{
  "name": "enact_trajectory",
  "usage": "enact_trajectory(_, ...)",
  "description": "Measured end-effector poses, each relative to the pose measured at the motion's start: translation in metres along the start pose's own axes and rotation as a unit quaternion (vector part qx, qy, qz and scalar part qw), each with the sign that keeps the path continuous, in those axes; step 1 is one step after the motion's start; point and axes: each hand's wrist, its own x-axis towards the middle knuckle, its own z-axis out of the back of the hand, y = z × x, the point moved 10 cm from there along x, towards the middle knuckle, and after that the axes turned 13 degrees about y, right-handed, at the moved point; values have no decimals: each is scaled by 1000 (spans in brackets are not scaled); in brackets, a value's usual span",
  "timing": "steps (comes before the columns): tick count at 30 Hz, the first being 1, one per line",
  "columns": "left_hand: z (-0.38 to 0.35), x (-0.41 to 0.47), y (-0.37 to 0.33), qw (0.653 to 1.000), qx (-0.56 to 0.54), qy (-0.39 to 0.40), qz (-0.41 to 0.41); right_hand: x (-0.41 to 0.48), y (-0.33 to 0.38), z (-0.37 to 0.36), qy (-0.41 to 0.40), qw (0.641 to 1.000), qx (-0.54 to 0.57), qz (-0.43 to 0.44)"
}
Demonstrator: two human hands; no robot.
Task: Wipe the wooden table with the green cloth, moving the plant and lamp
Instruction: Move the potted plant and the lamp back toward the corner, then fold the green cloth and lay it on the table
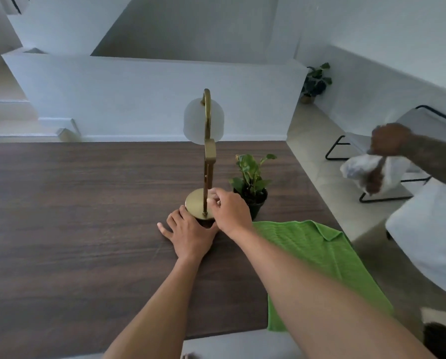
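The table [61, 203] is dark wood-grain, smooth and matt. The lamp [207, 164] has a satin brass-coloured metal stem and base and a frosted white shade. At its 3 o'clock the plant [250, 172] has a matt black pot [257, 207]; at 5 o'clock the green cloth [320, 260] is ribbed fabric.

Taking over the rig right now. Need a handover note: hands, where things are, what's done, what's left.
Left hand: open, flat on the table, fingertips against the lamp base.
Right hand: fingers curled round the lamp stem just above the base.
Plant: in its black pot right of the lamp, no hand on it.
Green cloth: spread on the table's right side, in neither hand.
Done: lamp grasped; no wiping evident.
Left: move lamp and plant, wipe the table with the cloth.
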Motion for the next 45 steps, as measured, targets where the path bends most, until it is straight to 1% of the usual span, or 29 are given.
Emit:
enact_trajectory(3, 5, -19, -5, 1000, -3, -30, 6, -18, -19, 9, 18, 1000, -11, -2)
enact_trajectory(5, 1, -32, -12, 999, -7, -36, -15, -31, -39, 17, 33, 999, -9, -8)
enact_trajectory(10, -16, -51, -57, 989, -37, 3, -146, -58, -96, 51, 52, 998, -31, -32)
enact_trajectory(13, -26, -55, -84, 982, -27, 24, -187, -73, -136, 80, 35, 997, -34, -53)
enact_trajectory(17, -44, -50, -93, 982, 19, 58, -177, -89, -192, 108, -3, 993, -52, -109)
enact_trajectory(19, -49, -48, -92, 984, 37, 58, -162, -94, -220, 111, 10, 989, -70, -131)
enact_trajectory(21, -55, -46, -94, 984, 70, 60, -154, -99, -243, 106, 41, 984, -96, -143)
enact_trajectory(24, -63, -44, -96, 983, 98, 65, -143, -105, -260, 100, 58, 982, -108, -147)
enact_trajectory(28, -61, -47, -99, 983, 79, 61, -154, -106, -263, 107, 14, 983, -100, -152)
enact_trajectory(30, -58, -47, -98, 985, 55, 61, -153, -108, -265, 111, 1, 983, -90, -157)
enact_trajectory(33, -53, -45, -87, 989, 2, 78, -124, -111, -268, 122, -23, 984, -76, -158)
enact_trajectory(36, -52, -40, -77, 983, -103, 123, -89, -118, -279, 143, -68, 980, -2, -187)
enact_trajectory(38, -48, -40, -81, 972, -168, 145, -80, -121, -278, 158, -82, 977, 37, -194)
enact_trajectory(41, -41, -47, -98, 953, -235, 179, -63, -123, -265, 178, -77, 977, 70, -185)
enact_trajectory(43, -40, -55, -113, 932, -294, 204, -56, -125, -250, 184, -61, 977, 115, -172)
enact_trajectory(45, -37, -65, -133, 909, -346, 223, -70, -127, -231, 185, -45, 970, 180, -155)
